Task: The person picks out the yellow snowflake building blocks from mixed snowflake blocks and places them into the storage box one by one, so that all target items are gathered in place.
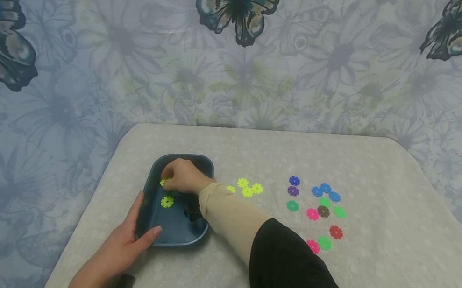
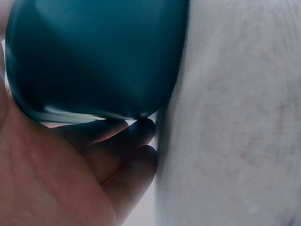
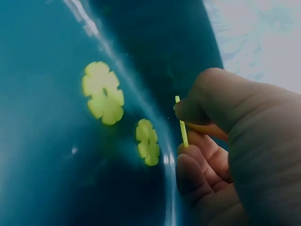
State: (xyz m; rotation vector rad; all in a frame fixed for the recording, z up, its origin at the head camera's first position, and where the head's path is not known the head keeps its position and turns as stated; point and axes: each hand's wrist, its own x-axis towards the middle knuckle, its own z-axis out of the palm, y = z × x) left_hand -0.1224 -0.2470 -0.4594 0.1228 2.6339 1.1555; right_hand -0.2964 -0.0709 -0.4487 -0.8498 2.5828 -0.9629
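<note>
My right hand (image 1: pixel 185 176) is over the far part of a dark blue tray (image 1: pixel 170 237). In the right wrist view its thumb and fingers pinch a thin yellow flower-shaped disc (image 3: pixel 182 122), seen edge-on. Two more yellow flower-shaped discs show against the tray there, a larger one (image 3: pixel 103 93) and a smaller one (image 3: pixel 148 142). The head view shows one yellow disc (image 1: pixel 167 201) on the tray floor. My left hand (image 1: pixel 118 247) grips the tray's near left side, its thumb over the rim and its fingers along the outside.
Right of the tray lie several yellow discs (image 1: pixel 247 192), one partly behind the right forearm. Farther right are scattered blue (image 1: pixel 325 188), purple (image 1: pixel 292 191), green (image 1: pixel 324 243), pink (image 1: pixel 313 214), brown (image 1: pixel 323 211) and red (image 1: pixel 336 232) discs. A patterned wall backs the cloth-covered table (image 1: pixel 396 217).
</note>
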